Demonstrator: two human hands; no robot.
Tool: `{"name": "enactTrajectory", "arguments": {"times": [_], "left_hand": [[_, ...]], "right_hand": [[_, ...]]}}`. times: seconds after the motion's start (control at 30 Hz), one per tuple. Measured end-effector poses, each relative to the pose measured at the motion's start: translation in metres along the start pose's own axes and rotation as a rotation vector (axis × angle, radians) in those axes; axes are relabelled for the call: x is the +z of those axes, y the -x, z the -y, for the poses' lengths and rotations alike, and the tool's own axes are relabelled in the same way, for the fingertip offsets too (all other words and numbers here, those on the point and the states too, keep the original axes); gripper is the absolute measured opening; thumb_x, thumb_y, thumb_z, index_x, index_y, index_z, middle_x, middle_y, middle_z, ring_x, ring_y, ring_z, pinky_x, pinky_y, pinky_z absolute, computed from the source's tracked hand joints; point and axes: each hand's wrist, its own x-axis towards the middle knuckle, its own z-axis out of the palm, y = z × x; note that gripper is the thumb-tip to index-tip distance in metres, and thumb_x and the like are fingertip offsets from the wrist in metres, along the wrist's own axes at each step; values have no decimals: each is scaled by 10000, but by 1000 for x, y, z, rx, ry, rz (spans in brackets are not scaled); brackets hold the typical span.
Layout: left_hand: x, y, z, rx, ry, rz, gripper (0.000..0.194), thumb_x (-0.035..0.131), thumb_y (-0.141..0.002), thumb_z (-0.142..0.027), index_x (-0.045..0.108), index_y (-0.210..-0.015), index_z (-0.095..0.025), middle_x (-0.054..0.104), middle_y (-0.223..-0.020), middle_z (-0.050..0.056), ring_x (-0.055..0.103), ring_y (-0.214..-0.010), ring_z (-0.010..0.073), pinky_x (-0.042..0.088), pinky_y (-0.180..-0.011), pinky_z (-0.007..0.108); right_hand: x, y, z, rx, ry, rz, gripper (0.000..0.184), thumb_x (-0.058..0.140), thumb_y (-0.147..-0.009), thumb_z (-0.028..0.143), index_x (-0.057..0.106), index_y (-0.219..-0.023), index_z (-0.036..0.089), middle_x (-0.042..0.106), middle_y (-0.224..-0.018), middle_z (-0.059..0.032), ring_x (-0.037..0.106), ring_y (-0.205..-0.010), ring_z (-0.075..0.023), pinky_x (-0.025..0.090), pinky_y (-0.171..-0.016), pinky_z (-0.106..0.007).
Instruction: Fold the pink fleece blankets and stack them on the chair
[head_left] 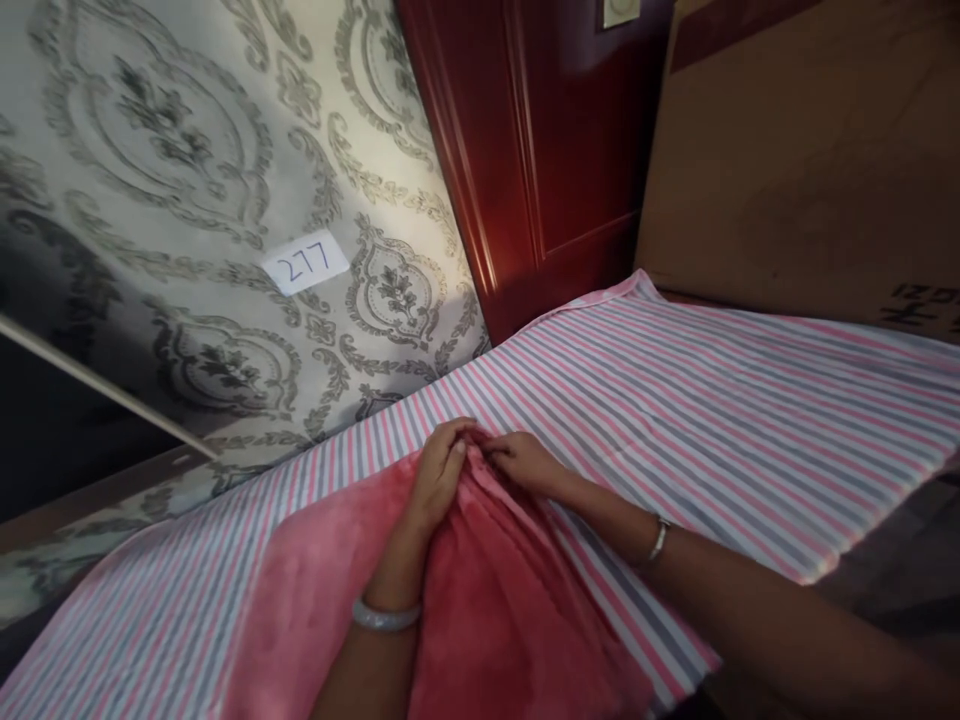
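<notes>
A red plush fabric piece [487, 620], perhaps a garment or a small blanket, lies on the striped sheet [705, 410]. Its far end is bunched into gathered folds between my two hands. My left hand [440, 470] is closed on the gathered end from the left, fingers curled over the top. From the right, my right hand [525, 462] pinches the same bunched edge. Folds fan out from there toward me, while the left part of the cloth spreads flat. The fingertips of both hands are partly hidden in the fabric.
A large cardboard box [810, 160] stands at the back right, against a dark red wooden door or panel [577, 130]. Patterned wallpaper [187, 120] covers the wall at left, with a paper label [306, 262] marked 277. A thin pale rod or edge [105, 385] crosses the far left.
</notes>
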Motion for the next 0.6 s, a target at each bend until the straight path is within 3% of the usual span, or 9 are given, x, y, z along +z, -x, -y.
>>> {"name": "enactTrajectory", "arguments": {"times": [0.1,0.23,0.37,0.47,0.6], "left_hand": [[1,0,2,-36,73,-28,293,431,-928,-248,628,-1144,-221,678,-1181,72,611,-1148,218,444,-1046,414],[0,-2,-1,-91,163,-6,291,437,-875,-173,629,-1088,-219,705,-1087,52,649,-1049,197,491,-977,391],[-1,-3,-8,-63,143,20,197,510,-880,-233,634,-1030,-205,704,-1075,76,645,-1033,213,493,-954,403],[-4,-4,-12,29,94,56,100,525,-858,-220,624,-845,-212,710,-1036,81,635,-1050,229,475,-977,435],[-9,-5,-11,50,117,70,137,501,-800,-162,624,-777,-220,705,-944,62,636,-1006,223,485,-943,429]], "right_hand": [[-3,10,3,-60,-64,-131,244,483,-870,207,723,-901,186,743,-914,-47,648,-816,-177,444,-754,-273],[1,19,9,-54,-101,-97,296,645,-810,457,656,-923,183,677,-782,-13,585,-695,-165,406,-648,-265],[5,19,9,-11,-184,-90,199,568,-810,354,629,-897,185,673,-824,-18,592,-757,-175,432,-716,-281],[2,16,6,57,-290,-70,170,470,-797,252,626,-803,187,676,-846,-21,606,-832,-180,444,-789,-289],[-1,15,5,207,-414,-33,132,531,-772,300,547,-687,200,560,-636,31,542,-623,-146,415,-606,-256]]}}
